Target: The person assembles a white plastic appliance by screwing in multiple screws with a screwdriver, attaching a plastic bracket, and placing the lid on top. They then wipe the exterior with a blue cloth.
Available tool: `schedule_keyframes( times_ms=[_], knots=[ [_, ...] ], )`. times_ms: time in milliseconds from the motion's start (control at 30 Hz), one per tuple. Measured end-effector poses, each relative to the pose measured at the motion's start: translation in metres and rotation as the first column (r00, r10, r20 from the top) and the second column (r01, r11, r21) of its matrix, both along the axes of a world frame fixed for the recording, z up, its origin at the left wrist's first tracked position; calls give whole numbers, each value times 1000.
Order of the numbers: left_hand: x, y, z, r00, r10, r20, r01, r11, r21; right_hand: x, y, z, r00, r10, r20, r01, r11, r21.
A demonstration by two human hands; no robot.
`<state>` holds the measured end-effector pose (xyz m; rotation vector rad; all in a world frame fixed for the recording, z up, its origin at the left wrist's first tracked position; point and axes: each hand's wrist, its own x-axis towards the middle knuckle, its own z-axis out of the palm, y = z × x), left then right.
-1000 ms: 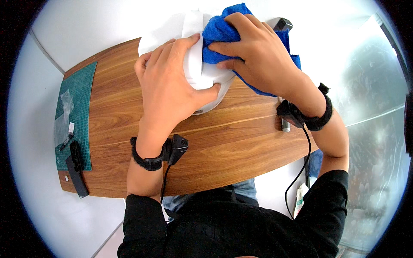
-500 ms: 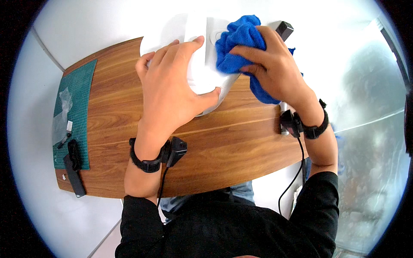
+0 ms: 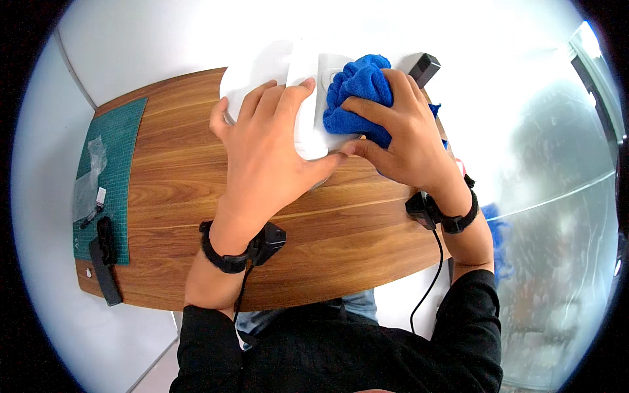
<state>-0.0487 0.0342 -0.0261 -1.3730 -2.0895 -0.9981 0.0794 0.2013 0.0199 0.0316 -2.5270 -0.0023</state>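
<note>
A white, rounded appliance [image 3: 259, 69] with a raised band across its top is at the far side of the wooden table [image 3: 183, 157]. My left hand [image 3: 268, 144] grips it from the near side, fingers bent over the top and thumb against the near edge. In my right hand [image 3: 416, 128] a bunched blue cloth [image 3: 360, 92] is pressed against the appliance's right part, next to a small rounded panel. The right thumb almost meets the left one at the near edge. Part of the cloth is hidden behind the right hand.
A green cutting mat [image 3: 134, 164] lies at the left, with a clear plastic bag [image 3: 98, 154] and a black strap-like object [image 3: 105, 262] on or beside it. A black box-shaped thing [image 3: 426, 67] stands at the far right. Beyond the right edge is a frosted panel [image 3: 557, 196].
My right hand has drawn the cloth slightly nearer and to the left across the appliance, its thumb now close to the left thumb. The left hand keeps its grip. The whole view has shifted a little.
</note>
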Motion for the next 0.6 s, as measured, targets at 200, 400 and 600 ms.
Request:
schedule_keyframes(
  times_ms=[200, 400, 600],
  knots=[
    [-2, -1, 1, 999, -26, 32, 28, 999, -42, -14, 31, 0, 993, 14, 114, 12, 973, -230],
    [-3, -2, -1, 999, -25, 37, 26, 999, -38, -59, 54, 17, 949, -150, 277, 204, 963, -178],
    [-3, -2, 0, 999, -35, 30, 36, 998, -49, -105, 78, 18, 925, -209, 317, 227, 974, -22]
  ],
)
